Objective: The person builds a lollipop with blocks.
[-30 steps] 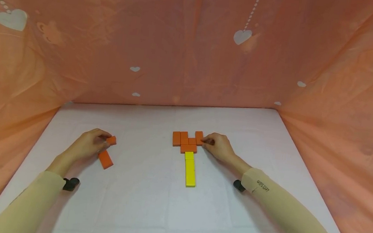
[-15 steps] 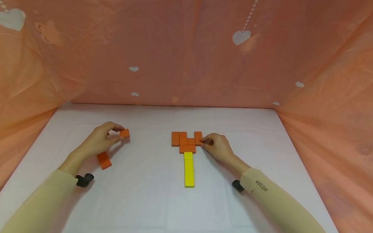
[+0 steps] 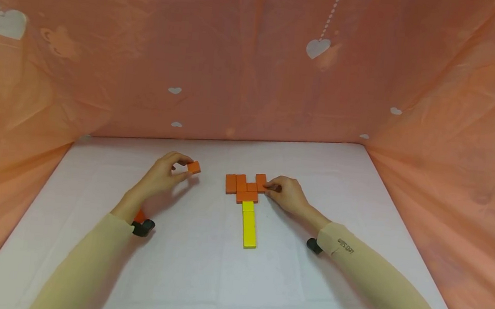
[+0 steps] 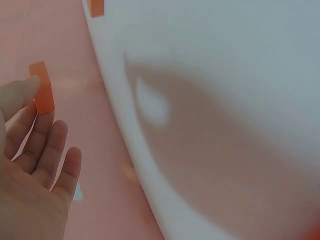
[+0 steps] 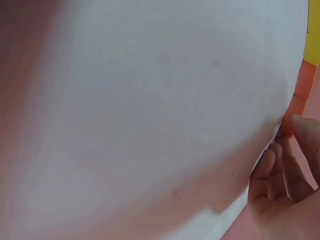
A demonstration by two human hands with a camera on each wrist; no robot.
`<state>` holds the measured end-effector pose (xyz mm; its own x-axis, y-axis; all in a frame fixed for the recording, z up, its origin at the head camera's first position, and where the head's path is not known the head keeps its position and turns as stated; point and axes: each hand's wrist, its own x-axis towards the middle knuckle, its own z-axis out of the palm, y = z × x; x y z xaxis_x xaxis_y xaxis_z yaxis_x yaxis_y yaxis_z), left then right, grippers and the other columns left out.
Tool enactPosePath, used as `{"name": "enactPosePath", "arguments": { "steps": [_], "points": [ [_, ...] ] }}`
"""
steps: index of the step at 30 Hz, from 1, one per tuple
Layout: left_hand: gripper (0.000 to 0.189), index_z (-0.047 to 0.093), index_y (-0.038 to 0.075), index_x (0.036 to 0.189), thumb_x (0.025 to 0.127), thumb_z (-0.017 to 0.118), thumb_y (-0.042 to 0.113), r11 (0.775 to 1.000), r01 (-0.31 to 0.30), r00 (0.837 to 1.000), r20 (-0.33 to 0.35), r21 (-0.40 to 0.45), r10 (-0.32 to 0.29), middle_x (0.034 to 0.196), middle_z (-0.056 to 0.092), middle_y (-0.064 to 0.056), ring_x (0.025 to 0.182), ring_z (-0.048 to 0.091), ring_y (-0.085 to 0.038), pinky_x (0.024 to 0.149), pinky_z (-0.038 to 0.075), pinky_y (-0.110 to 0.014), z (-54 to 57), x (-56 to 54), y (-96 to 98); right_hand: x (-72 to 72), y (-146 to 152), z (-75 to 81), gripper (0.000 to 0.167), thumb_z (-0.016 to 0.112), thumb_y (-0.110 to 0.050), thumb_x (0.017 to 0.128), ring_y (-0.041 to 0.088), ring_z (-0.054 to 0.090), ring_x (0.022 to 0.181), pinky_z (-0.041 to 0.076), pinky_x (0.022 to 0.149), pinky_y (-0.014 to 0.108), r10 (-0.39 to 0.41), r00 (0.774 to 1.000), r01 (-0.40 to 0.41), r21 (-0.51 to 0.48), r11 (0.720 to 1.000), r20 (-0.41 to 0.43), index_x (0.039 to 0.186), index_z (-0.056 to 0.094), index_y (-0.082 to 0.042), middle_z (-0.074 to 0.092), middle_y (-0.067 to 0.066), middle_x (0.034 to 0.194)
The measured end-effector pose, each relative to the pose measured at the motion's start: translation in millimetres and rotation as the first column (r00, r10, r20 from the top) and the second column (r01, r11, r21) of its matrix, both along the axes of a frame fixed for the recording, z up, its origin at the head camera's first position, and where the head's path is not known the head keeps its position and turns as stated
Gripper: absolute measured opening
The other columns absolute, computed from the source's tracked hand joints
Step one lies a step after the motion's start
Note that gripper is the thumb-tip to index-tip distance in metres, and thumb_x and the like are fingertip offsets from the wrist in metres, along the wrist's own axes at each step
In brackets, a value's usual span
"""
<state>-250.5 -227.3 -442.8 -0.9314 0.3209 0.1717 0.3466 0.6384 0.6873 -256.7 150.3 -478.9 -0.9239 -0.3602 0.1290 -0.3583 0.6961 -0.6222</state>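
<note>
Between thumb and fingertips, my left hand [image 3: 157, 178] pinches a small orange block [image 3: 194, 167], held up over the white table left of an arrangement of flat blocks. The left wrist view shows the thumb on one face of this orange block [image 4: 46, 95] and the other fingers spread. My right hand [image 3: 290, 195] has its thumb and fingers at the right edge of an upright orange block [image 3: 260, 182], pinching it in the arrangement. Beside it lie more orange blocks [image 3: 241, 184], and a yellow strip [image 3: 249, 229] runs from them toward me.
Another orange block [image 3: 139, 216] lies on the white table [image 3: 198, 280], mostly hidden under my left wrist. A pink-orange curtain [image 3: 257, 65] with hearts encloses the table at the back and both sides. Each wrist carries a black camera mount.
My left hand has carried the small orange block rightward and farther back toward the arrangement, and its wrist now covers the loose block. My right hand stays at the upright orange block.
</note>
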Motion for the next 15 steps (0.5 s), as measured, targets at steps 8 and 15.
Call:
{"name": "enactPosePath", "arguments": {
  "steps": [8, 15],
  "points": [
    [0.038, 0.062, 0.003, 0.136, 0.1, 0.071, 0.014, 0.999, 0.039, 0.999, 0.005, 0.003, -0.039, 0.133, 0.059, -0.018, 0.124, 0.055, -0.04, 0.105, 0.047, -0.055, 0.5, -19.6, 39.4, -1.0, 2, 0.5, 0.022, 0.075, -0.009, 0.096, 0.026, 0.067, 0.098, 0.057, 0.09, 0.041, 0.004, 1.0, -0.004, 0.0, 1.0, -0.007, 0.116, 0.077, -0.001, 0.075, 0.014, 0.114],
    [0.037, 0.063, 0.002, 0.134, 0.1, 0.071, 0.017, 0.998, 0.059, 0.998, 0.022, -0.004, -0.059, 0.133, 0.061, -0.016, 0.123, 0.056, -0.036, 0.105, 0.048, -0.053, -1.7, -33.8, 69.4, -1.3, 3, -1.7, 0.019, 0.075, -0.007, 0.096, 0.024, 0.067, 0.096, 0.057, 0.087, 0.039, 0.02, 1.0, -0.02, -0.021, 1.0, -0.004, 0.114, 0.078, -0.002, 0.075, 0.013, 0.112]
  ]
}}
